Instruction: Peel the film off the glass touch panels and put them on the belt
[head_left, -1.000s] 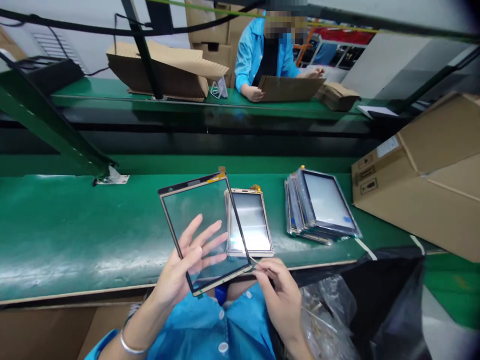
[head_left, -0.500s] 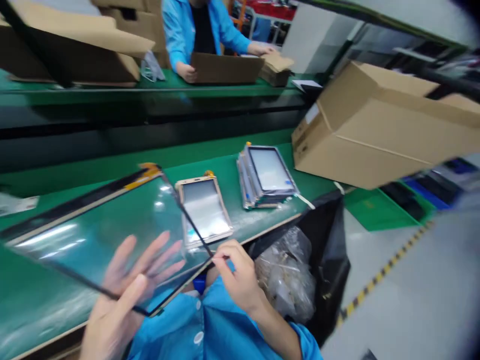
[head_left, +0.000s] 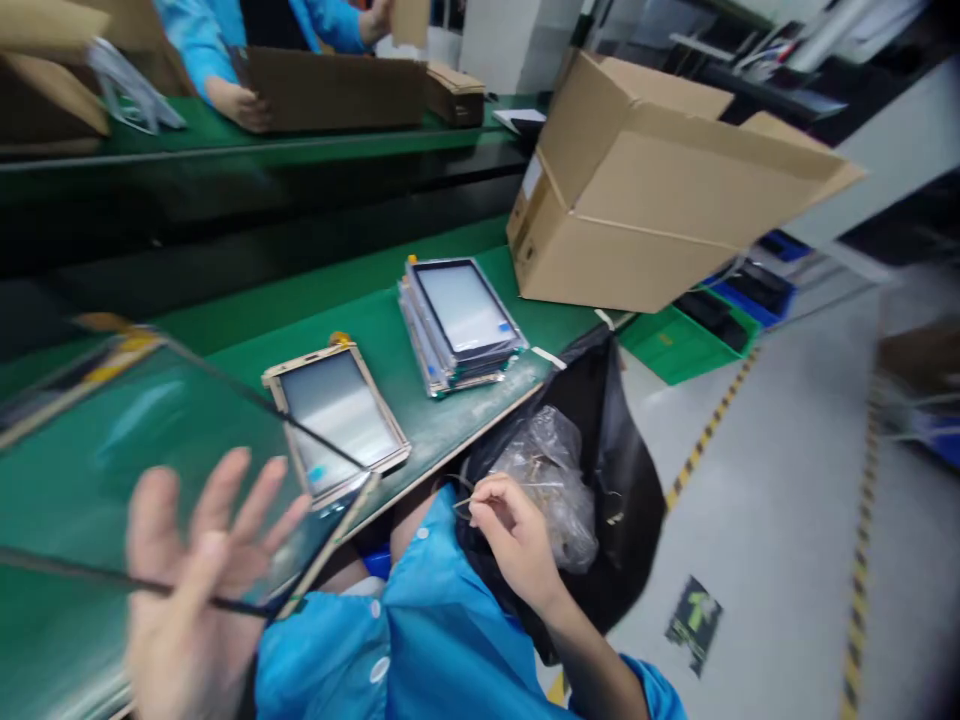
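Head camera: looks down and to the right along a green worktop [head_left: 247, 340]; the left part of the picture is blurred.
Left hand [head_left: 195, 590]: at the near left edge of the worktop, grip spread wide, the fingers fanned out behind a glass panel [head_left: 112, 440] that lies against them. The blur hides whether the thumb clamps the rim.
Glass panel: clear with a thin dark frame, tilted over the near left part of the worktop, its right corner just above the near edge.
Co-worker's hand [head_left: 240, 100]: on the far worktop, beside an upright cardboard sheet [head_left: 337, 90].
Framed panel [head_left: 337, 415]: lies flat by itself close to the near edge, just right of the glass panel's corner, with a pale frame and a grey face.
Panel stack [head_left: 461, 320]: a slanted pile of dark-framed panels, near the worktop's right end.
Right hand [head_left: 514, 535]: off the worktop, below its near edge and over the mouth of a black bag [head_left: 630, 480]. Its grip is pressed together, thumb and forefinger pinching a thin strip [head_left: 461, 505].
Crumpled film [head_left: 547, 470]: clear, bunched inside the bag, just beside the right hand.
Cardboard box [head_left: 645, 190]: large, flaps open, at the worktop's right end.
Green bin [head_left: 675, 340]: on the floor, below the box.
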